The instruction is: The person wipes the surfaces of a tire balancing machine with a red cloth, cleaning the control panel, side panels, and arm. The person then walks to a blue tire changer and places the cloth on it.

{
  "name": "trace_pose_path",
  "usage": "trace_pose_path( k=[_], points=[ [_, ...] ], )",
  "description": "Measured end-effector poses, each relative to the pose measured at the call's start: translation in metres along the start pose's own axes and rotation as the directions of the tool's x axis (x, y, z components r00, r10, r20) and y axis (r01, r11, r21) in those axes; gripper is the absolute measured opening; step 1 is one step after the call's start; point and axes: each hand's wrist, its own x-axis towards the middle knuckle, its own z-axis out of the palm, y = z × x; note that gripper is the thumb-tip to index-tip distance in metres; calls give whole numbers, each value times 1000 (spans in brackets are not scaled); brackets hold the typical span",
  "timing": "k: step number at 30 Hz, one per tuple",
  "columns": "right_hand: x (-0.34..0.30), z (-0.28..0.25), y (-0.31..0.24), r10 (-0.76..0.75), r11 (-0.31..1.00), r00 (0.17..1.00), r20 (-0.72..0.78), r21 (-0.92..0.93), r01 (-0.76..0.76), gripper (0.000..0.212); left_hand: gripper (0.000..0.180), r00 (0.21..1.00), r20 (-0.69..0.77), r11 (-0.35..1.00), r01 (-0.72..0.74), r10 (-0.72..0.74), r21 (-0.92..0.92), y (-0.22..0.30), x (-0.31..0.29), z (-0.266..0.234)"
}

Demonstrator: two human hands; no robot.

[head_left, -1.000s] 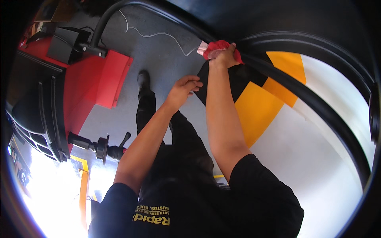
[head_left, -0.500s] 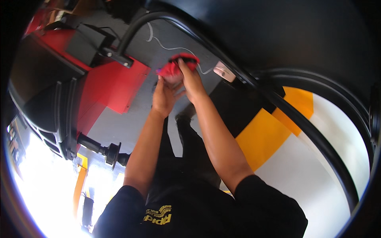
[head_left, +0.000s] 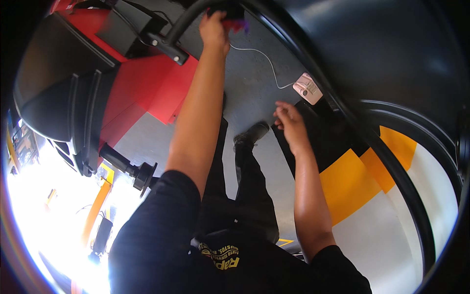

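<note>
My left hand [head_left: 214, 30] is stretched far forward beside the bend of a black tube bar [head_left: 286, 41]. Its fingers are closed on a crumpled red cloth [head_left: 236, 24] with a purple edge, partly blurred, with a dark patch above it. Further right and nearer to me, my right hand [head_left: 291, 126] hangs in the air above the floor, holding nothing. Its fingers are loosely bent and apart. The nearest thing beyond it is a pale pink boxy device [head_left: 308, 89] with buttons and a thin white cable [head_left: 267, 56].
To the left stands a red machine [head_left: 159, 83] with a black hood [head_left: 58, 73] and a black shaft [head_left: 139, 174]. A large dark panel [head_left: 391, 44] fills the upper right. Yellow and white areas [head_left: 347, 181] lie at the right. My shoe [head_left: 254, 133] rests on the grey floor [head_left: 245, 103].
Both hands were together at the red cloth. My left hand has carried it forward, while my right hand has let go and drawn back to the right. The view has shifted slightly.
</note>
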Motion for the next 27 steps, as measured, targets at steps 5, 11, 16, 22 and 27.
trace_pose_path(
  k=[5,11,16,22,27],
  points=[
    [-21,21,79,96,993,981,170,54,-107,39,63,991,131,1000,4,-3,-7,-45,72,2],
    [-39,20,110,186,957,971,149,198,-214,38,47,889,170,634,-426,425,645,-140,-57,46],
    [-56,-14,118,149,932,989,-7,334,-138,35,62,900,222,672,-429,375,603,-225,-199,72],
    [-85,-33,164,96,844,990,-101,536,-28,34,72,960,279,852,-162,19,498,-275,-293,87],
    [-103,-54,176,205,789,964,-171,612,-59,29,60,894,446,892,-173,-35,417,-280,-295,80]
  ],
)
